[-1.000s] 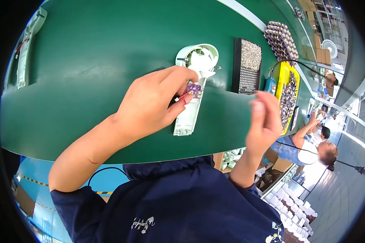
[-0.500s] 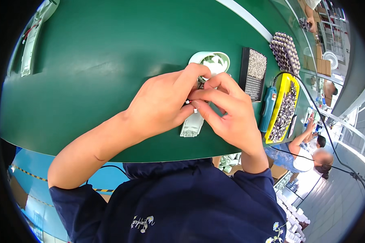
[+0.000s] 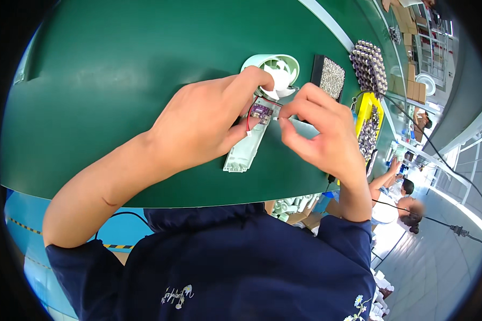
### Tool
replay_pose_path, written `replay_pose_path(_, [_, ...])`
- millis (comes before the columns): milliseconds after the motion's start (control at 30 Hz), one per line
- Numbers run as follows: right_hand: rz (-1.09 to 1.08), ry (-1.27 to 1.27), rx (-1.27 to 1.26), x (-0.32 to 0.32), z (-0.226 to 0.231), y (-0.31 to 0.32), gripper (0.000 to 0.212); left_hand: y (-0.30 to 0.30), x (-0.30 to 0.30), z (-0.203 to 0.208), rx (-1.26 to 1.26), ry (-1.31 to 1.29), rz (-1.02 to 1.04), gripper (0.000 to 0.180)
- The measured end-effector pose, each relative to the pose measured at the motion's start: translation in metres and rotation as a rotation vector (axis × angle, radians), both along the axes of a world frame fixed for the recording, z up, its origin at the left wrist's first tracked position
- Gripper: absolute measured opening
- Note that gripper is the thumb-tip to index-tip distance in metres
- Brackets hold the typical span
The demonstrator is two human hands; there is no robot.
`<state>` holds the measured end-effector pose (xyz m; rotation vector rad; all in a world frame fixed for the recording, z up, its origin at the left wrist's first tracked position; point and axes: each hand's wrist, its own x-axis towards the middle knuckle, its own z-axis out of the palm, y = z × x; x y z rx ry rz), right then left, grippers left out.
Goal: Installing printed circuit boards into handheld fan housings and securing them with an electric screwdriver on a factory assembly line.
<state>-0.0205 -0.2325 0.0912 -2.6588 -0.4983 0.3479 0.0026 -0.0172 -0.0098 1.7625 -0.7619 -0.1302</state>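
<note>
Nearest the body, the green table (image 3: 91, 80) shows its front edge above the dark blue shirt (image 3: 241, 267). Both forearms reach across it to one pale green handheld fan (image 3: 251, 144), which lies flat on the table with its handle toward the person and its round head away.

The left hand (image 3: 198, 123) lies over the opened handle. Its fingers are curled, with thumb and forefinger pressed to the edges of the shell around the small purple circuit board (image 3: 261, 112); the hand pins the fan down rather than enclosing it. The right hand (image 3: 321, 134) is closed to a fine pinch: thumb and forefinger meet just beside the board. What they hold is too small to tell; it appears to be a wire end or a small part. One red wire (image 3: 249, 115) loops from the board beside the left thumb.

For good work at this step, the left hand should keep the shell steady while the right hand moves only at the fingertips, so that the red wire is not pulled.

Beyond the hands: one fan head (image 3: 273, 72) with white blades, one dark tray (image 3: 329, 77) of small grey parts, one yellow bin (image 3: 367, 120) of parts, and one block of upright metal cylinders (image 3: 369, 64), too many and too small to count. At the right edge, another person (image 3: 396, 198) sits lower down.
</note>
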Motion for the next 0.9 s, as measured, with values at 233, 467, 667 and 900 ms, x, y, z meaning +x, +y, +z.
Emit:
replay_pose_path(233, [0.208,-0.193,-0.229,0.003,0.0,0.015,0.015,0.004,0.001,0.002,-0.003,-0.004,-0.011,0.047])
replay_pose_path(467, [0.369,-0.187,-0.409,0.006,0.011,0.024,0.016,0.0,-0.001,-0.003,-0.016,-0.002,0.019,0.046])
replay_pose_path(667, [0.413,-0.216,-0.452,0.008,0.011,0.029,0.018,-0.003,0.0,-0.003,-0.023,-0.003,0.009,0.043])
replay_pose_path(900, [0.494,-0.215,-0.514,0.01,0.015,0.04,0.018,0.001,0.0,-0.004,-0.047,-0.064,0.018,0.033])
